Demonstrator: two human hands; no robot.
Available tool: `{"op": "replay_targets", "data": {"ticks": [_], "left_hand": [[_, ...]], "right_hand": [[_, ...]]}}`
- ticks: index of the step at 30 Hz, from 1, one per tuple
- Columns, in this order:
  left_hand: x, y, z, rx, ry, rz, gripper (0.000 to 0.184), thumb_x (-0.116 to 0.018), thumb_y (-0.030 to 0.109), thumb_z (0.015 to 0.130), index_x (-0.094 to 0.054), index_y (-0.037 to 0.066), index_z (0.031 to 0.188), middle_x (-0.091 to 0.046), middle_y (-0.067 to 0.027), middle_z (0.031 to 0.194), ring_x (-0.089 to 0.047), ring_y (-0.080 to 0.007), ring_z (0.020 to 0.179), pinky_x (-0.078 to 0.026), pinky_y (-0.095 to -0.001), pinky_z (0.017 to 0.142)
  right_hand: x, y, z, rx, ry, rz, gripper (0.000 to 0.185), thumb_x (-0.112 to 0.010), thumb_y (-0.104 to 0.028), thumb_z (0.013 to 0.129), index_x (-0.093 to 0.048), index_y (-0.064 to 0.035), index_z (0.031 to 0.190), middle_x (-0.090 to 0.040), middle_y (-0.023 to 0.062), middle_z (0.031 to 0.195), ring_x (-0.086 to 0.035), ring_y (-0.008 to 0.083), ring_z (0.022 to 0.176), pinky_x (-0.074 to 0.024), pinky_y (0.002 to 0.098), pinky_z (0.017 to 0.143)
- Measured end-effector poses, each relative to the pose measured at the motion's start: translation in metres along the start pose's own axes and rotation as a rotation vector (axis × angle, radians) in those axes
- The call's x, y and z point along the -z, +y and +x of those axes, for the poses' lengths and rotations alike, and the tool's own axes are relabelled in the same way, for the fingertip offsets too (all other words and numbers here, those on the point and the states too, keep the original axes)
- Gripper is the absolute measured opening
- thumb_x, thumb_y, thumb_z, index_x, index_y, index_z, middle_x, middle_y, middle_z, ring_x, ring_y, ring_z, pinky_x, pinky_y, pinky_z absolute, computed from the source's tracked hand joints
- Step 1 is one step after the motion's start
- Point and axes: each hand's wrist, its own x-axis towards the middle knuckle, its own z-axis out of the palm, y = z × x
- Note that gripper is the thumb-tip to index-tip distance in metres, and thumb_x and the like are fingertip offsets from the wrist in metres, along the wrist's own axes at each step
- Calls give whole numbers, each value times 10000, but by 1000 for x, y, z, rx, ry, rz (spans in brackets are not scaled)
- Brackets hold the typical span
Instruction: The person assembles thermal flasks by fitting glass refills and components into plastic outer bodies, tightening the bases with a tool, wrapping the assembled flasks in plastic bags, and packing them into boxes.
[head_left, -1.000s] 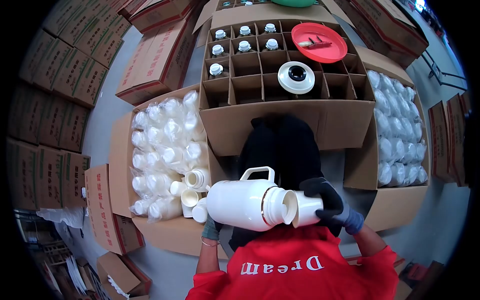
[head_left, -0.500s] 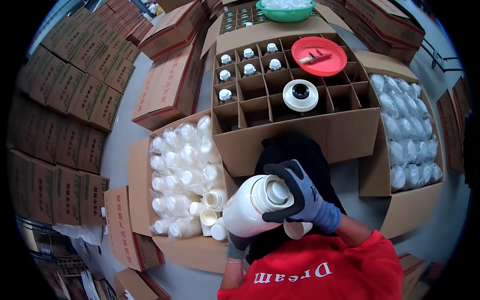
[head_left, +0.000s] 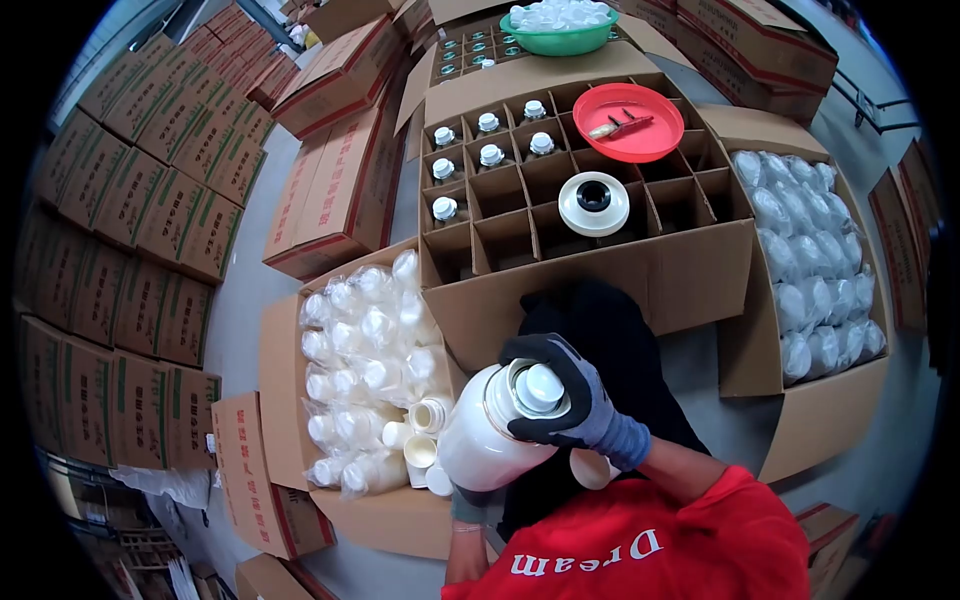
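A white thermos flask (head_left: 482,445) is tilted in front of my body, its neck end with a white stopper (head_left: 540,388) up and to the right. My right hand (head_left: 572,395), in a grey-blue glove with dark palm and fingers, is wrapped around the flask's collar. Low on the flask's body, my left hand (head_left: 470,505) holds it from beneath; its gloved fingers are mostly hidden. A white cup (head_left: 592,468) sits under my right forearm, near my lap. Several loose white cups (head_left: 420,450) lie in the carton to the left of the flask.
Ahead stands a divided carton (head_left: 590,275) with several white-capped bottles, a red dish (head_left: 628,122) and a cream ring-shaped part (head_left: 594,204). Farther back is a green basin (head_left: 560,42). Open cartons of plastic-wrapped white pieces flank me, left (head_left: 345,375) and right (head_left: 815,260). Stacked boxes (head_left: 150,210) line the left.
My right hand and the flask's neck have moved slightly left, and the hand now wraps closer around the collar. The camera view has shifted a little.
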Motion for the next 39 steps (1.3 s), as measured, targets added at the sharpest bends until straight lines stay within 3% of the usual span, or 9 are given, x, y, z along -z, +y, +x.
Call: {"op": "replay_targets", "data": {"ticks": [7,11,17,20,25,29,32,34,39], "left_hand": [[15,-12,-7,-5,25,30,672,-746,240,839,-439,81,1416,-493,-114,1422,-458,-256,1315,-349,-402,1114],[26,-17,4,-26,52,48,673,-747,245,838,-441,85,1415,-494,-112,1422,-458,-257,1315,-348,-403,1114],[15,-14,2,-15,58,35,674,-749,252,835,-444,90,1414,-495,-111,1421,-459,-259,1314,-347,-405,1115],[10,-11,8,-25,60,36,675,-750,256,834,-445,93,1414,-496,-110,1421,-459,-260,1313,-347,-406,1115],[6,-8,6,-27,73,33,676,-752,262,832,-448,98,1413,-497,-108,1420,-460,-262,1313,-346,-408,1115],[-4,-16,18,-45,116,29,677,-754,267,830,-450,102,1412,-497,-107,1420,-460,-263,1312,-346,-410,1116],[-10,-10,34,-17,135,17,677,-755,271,829,-451,105,1411,-498,-106,1420,-461,-265,1312,-345,-411,1116],[-13,-6,41,-9,142,13,678,-756,273,828,-452,106,1411,-498,-106,1419,-461,-265,1311,-345,-411,1116],[-18,-6,32,-3,151,10,679,-758,280,826,-455,111,1410,-499,-104,1419,-462,-267,1311,-344,-413,1116]], "right_hand": [[1,32,-16,-83,-104,187,812,-879,-310,636,-502,-28,1297,-568,151,1212,-552,292,1145,-416,389,1010],[16,63,-63,-37,-412,-162,1007,-850,-446,660,-366,-2,1423,-449,200,1414,-394,372,1344,-247,470,1155],[49,50,-134,-51,-1073,-913,729,-705,-318,815,-417,0,1403,-462,204,1401,-423,357,1335,-291,466,1140],[29,87,-156,4,-1019,-867,562,-618,-224,862,-466,0,1355,-507,224,1347,-489,337,1279,-354,446,1103],[37,40,-105,-366,-666,-811,440,-625,-139,827,-561,-18,1245,-600,194,1092,-602,323,1008,-476,424,900],[31,54,-103,-7,-601,-1109,294,-621,-211,791,-626,-46,1035,-589,138,904,-584,280,881,-480,397,747],[39,54,-75,-91,-247,-965,330,-632,-210,783,-582,-22,1049,-582,177,1043,-577,355,960,-475,455,814],[40,36,-51,134,48,-1096,290,-628,-170,781,-571,-10,1016,-574,243,1176,-560,416,1083,-468,470,902],[32,2,-44,109,42,-513,244,-688,-88,784,-560,-6,976,-563,245,1247,-534,432,1151,-440,474,977]]}}
